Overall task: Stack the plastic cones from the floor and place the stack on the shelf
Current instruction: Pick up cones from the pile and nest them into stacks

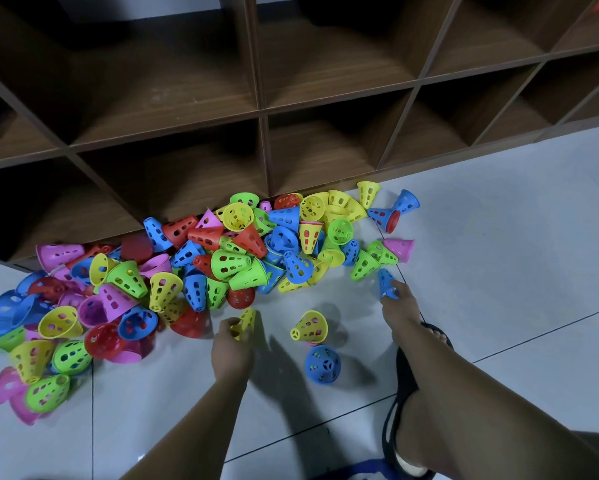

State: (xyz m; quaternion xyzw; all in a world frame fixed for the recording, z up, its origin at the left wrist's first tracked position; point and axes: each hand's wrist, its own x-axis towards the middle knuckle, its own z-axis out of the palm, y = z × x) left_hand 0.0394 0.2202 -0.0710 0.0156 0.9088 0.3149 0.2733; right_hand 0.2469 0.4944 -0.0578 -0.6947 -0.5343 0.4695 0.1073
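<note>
Head view: task barely begun, by my reckoning. Left hand (231,346) pinches a small yellow cone (247,320) low over the floor (499,271), fingers curled at its rim. Right hand (400,308) grips a blue cone (385,287) at the right fringe of the pile (222,258). Pile lies scattered against the foot of the shelf (264,110). Loose yellow cone (310,328) and loose blue cone (322,365) sit near me. No stack formed yet; none on the shelf. Nearly everything left.

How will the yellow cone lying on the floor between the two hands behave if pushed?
Lying on its side, the yellow cone would probably roll in a curve. Its thin, perforated plastic looks light, so it may skid on the glossy floor.
</note>
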